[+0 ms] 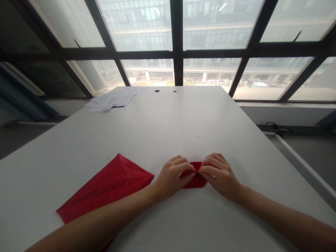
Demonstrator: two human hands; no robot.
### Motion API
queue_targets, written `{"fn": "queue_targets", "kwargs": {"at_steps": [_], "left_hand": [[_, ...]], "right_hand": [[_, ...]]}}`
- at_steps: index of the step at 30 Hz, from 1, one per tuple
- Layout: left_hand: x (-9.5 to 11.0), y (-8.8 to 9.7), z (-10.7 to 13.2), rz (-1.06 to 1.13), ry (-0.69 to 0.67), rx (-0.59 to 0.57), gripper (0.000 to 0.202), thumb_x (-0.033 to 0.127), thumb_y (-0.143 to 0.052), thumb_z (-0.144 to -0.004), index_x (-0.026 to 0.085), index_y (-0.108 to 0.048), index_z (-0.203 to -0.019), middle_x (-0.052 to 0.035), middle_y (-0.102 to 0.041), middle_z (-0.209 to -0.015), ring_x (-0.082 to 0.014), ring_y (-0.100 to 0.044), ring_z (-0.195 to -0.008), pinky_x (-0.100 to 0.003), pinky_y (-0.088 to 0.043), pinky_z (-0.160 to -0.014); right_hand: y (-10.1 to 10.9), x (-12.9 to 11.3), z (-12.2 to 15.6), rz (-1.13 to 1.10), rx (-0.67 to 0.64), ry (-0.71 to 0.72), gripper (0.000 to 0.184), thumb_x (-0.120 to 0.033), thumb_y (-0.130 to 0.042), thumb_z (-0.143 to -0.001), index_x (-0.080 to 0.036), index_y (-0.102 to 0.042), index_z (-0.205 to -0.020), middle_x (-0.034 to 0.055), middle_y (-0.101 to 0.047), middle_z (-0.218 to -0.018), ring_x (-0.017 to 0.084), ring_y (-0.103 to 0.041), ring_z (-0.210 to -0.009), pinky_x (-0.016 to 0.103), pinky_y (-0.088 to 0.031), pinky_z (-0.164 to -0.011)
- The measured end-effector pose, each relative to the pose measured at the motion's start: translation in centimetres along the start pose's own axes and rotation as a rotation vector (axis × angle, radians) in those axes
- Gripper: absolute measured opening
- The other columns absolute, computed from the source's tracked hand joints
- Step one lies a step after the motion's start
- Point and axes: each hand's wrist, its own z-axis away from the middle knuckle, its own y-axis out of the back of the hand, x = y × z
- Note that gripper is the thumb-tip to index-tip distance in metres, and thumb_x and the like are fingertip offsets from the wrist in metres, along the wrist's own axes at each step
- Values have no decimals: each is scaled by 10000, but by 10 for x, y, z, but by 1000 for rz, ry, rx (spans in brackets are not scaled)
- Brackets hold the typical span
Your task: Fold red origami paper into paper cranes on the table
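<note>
A small piece of folded red paper (194,182) lies on the white table in front of me. My left hand (176,174) pinches it near its middle between thumb and fingertips. From the other side, my right hand (218,174) pinches the same spot, so the fingertips of both hands nearly meet. The fingers cover much of the piece, and its exact folds are hidden. To the left, a larger creased red sheet (112,178) lies flat, partly covered by my left forearm.
The white table (183,119) reaches to a large window with dark frames (177,54). Loose white papers (112,99) with a dark pen-like item (118,106) lie at its far left. A round dark hole (156,91) sits near the far edge. Dark cables (275,127) are beyond the right edge.
</note>
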Motion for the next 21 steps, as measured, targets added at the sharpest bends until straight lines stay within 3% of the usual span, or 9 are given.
{"fn": "queue_targets", "kwargs": {"at_steps": [7, 10, 13, 17, 21], "left_hand": [[-3, -2, 1, 29, 25, 8, 130, 299, -653, -912, 206, -743, -916, -53, -691, -818, -168, -593, -801, -289, -499, -758], [-4, -2, 2, 47, 38, 52, 123, 291, -660, -907, 211, -753, -900, -52, -690, -793, -166, -591, -778, -292, -503, -741], [-5, -1, 3, 69, 30, 125, 81, 251, -679, -891, 213, -748, -910, -49, -689, -804, -164, -592, -782, -294, -505, -736], [-6, 1, 3, 83, -12, 186, 69, 198, -690, -876, 217, -743, -915, -44, -686, -809, -161, -591, -781, -292, -503, -724], [-5, 3, 2, 97, 20, 179, 53, 187, -681, -878, 206, -729, -890, -47, -683, -817, -163, -594, -795, -298, -502, -739]], "right_hand": [[-1, -1, 0, 5, 12, 7, 137, -163, -629, -904, -270, -695, -851, 7, -676, -802, 182, -570, -784, 371, -446, -799], [0, 1, -1, 23, 21, -51, 92, -204, -661, -891, -265, -697, -951, 21, -686, -833, 198, -581, -809, 386, -450, -814], [3, 6, 0, 61, 18, -144, 174, -233, -707, -859, -249, -685, -1030, 44, -697, -896, 229, -592, -869, 414, -447, -838], [5, 12, 3, 32, 42, -196, 60, -197, -716, -852, -241, -683, -876, 32, -696, -883, 219, -604, -866, 405, -446, -837], [4, 13, 3, -8, 57, -212, 67, -178, -708, -857, -230, -671, -835, 26, -692, -863, 206, -604, -853, 395, -447, -832]]}}
